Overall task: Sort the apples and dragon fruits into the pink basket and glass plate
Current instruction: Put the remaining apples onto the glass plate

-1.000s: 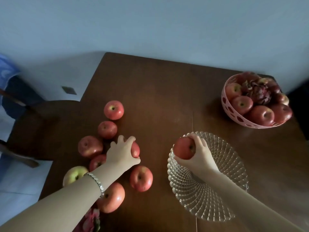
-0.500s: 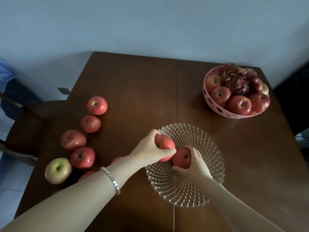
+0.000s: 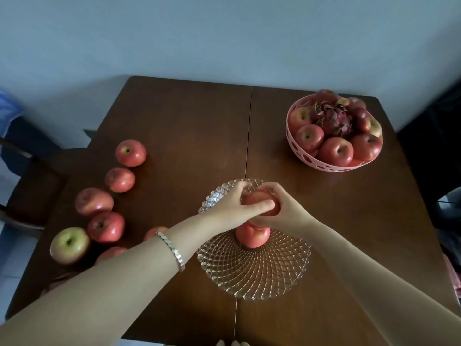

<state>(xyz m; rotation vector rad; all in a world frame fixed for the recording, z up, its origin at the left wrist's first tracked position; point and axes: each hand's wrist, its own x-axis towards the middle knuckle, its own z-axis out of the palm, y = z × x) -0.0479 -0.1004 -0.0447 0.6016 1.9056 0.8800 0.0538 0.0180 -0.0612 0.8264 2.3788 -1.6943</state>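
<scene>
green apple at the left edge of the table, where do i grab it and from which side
Come straight down from above and wrap your fingers round its widest middle. The green apple sits upright with its stem dimple facing up, near the left edge of the table. A red apple sits close on its right, so a sideways approach there looks cramped, while the top is free.

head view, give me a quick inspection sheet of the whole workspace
surface: brown wooden table, seam down the middle
job's things: glass plate carries one resting apple; pink basket holds red apples and a dragon fruit; seven loose apples at left, two partly hidden by the left forearm
clutter: nothing seen
grippers: left hand and right hand, fingers of both curled round a held apple above the plate
cables: nothing seen
surroundings: pale wall, dark chair at left
</scene>
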